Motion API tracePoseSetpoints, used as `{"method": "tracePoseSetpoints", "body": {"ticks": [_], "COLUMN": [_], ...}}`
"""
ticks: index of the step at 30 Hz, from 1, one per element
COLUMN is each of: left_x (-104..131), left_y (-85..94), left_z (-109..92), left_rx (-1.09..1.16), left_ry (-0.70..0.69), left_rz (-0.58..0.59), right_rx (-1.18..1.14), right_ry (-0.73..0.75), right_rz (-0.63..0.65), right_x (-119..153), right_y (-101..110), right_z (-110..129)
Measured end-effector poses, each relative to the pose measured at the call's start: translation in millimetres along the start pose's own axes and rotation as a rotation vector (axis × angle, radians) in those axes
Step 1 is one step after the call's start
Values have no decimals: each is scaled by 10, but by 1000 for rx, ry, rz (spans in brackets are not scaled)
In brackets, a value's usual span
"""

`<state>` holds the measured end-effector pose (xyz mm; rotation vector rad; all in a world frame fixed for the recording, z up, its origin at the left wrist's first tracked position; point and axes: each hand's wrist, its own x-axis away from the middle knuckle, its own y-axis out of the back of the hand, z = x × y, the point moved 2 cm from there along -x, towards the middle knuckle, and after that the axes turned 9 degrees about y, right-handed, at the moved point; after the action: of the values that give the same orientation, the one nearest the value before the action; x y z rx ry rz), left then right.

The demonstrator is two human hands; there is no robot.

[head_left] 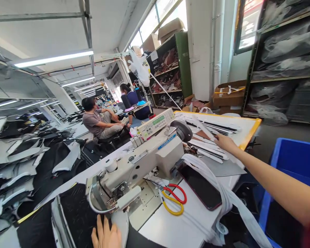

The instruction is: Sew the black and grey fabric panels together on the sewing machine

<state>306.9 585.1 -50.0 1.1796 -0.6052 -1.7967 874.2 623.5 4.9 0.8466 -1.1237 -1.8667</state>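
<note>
My left hand point(107, 235) lies with fingers spread on a piece with a pale grey edge point(121, 225), just in front of the sewing machine's head point(105, 193). Dark fabric point(142, 239) extends to the right of that piece. On the far right, my right hand point(225, 143) pinches the end of a pale strip point(204, 128) above a spread of white and black strips point(209, 151). The sewing machine point(144, 162) stands between my hands. Scissors with red and yellow handles point(173, 203) rest by its bed.
Beside the scissors lies a dark phone point(201, 187), with white tape point(228, 199) draped past it over the table edge. A blue bin point(297, 162) stands at right. Stacked dark pieces point(38, 220) sit at left. Two people point(98, 120) are seated beyond the machine, near loaded shelves point(167, 69).
</note>
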Motion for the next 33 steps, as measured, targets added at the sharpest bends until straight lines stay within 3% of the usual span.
{"method": "tracePoseSetpoints", "body": {"ticks": [3,5,7,9,11,13,15,18,20,22,25,27,31,33], "left_x": [151,248,326,385,429,473,510,534,546,559,562,529,405,384], "left_y": [118,255,434,620,763,843,892,943,966,972,926,843,627,511], "left_z": [34,-14,-143,-321,-475,-561,-588,-606,-657,-732,-802,-780,-757,-847], "left_rx": [110,271,569,1012,1457,1764,1954,2118,2134,2119,2015,1805,1087,807], "left_ry": [-83,-104,-123,-106,77,429,754,1007,1038,992,761,495,-84,-280], "left_rz": [88,136,218,374,585,774,894,995,1088,1199,1361,1291,624,398], "right_rx": [-127,-239,-353,-334,-214,-228,-358,-435,-371,-297,-230,-247,-318,-294], "right_ry": [117,340,795,1252,1521,1601,1498,1315,1416,1628,1836,1840,1840,1896], "right_rz": [-55,-65,-67,137,314,454,556,507,401,346,332,320,304,314], "right_x": [332,682,1145,1657,2074,2304,2340,2233,2213,2255,2273,2186,1921,1831], "right_y": [162,177,130,-3,-163,-305,-429,-603,-717,-842,-1034,-1147,-1339,-1435], "right_z": [295,616,1029,1426,1721,1912,2035,2183,2300,2407,2488,2498,2504,2525]}}
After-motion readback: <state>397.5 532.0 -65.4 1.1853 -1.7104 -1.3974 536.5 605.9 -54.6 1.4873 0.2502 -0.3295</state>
